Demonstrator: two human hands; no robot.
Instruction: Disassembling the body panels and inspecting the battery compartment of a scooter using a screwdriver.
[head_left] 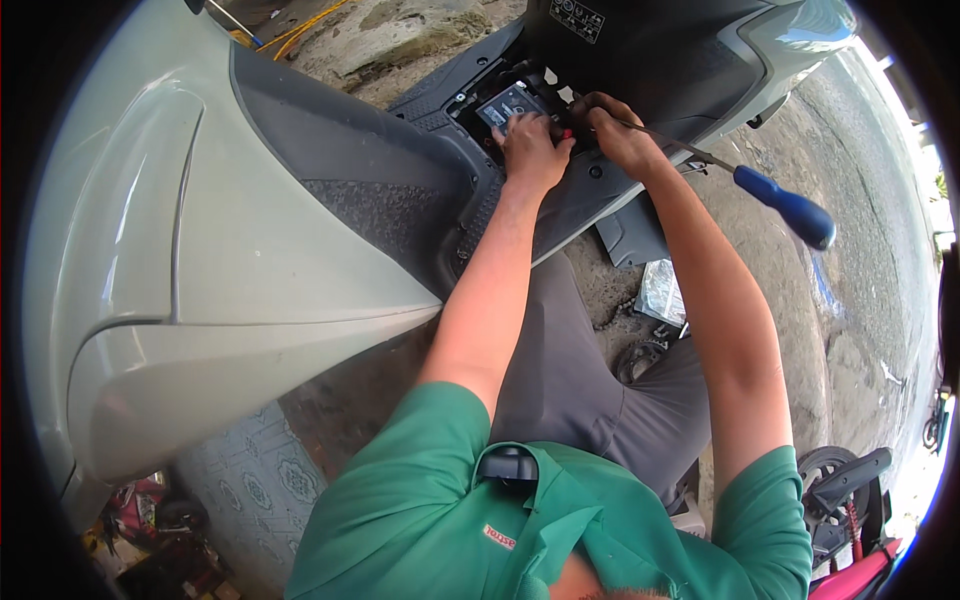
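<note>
Over the opening in the scooter's floorboard (425, 112), my left hand (533, 158) rests with its fingers apart on the near edge of a dark box-shaped battery (508, 103). A small red piece (567, 133) shows beside the left thumb; whether the thumb touches it I cannot tell. My right hand (625, 140) is closed round the thin metal shaft of a screwdriver, right of the battery. Its blue handle (785, 205) sticks out past the wrist to the right. The right fingertips are at the opening's right edge, and what they touch is hidden.
A pale grey-green scooter panel (260, 240) fills the left side. Below the scooter's edge, a dark plastic cover (633, 232) and a clear plastic bag (660, 292) lie on the concrete. A motorbike wheel (825, 490) stands at lower right. Yellow cord (300, 30) lies at the top left.
</note>
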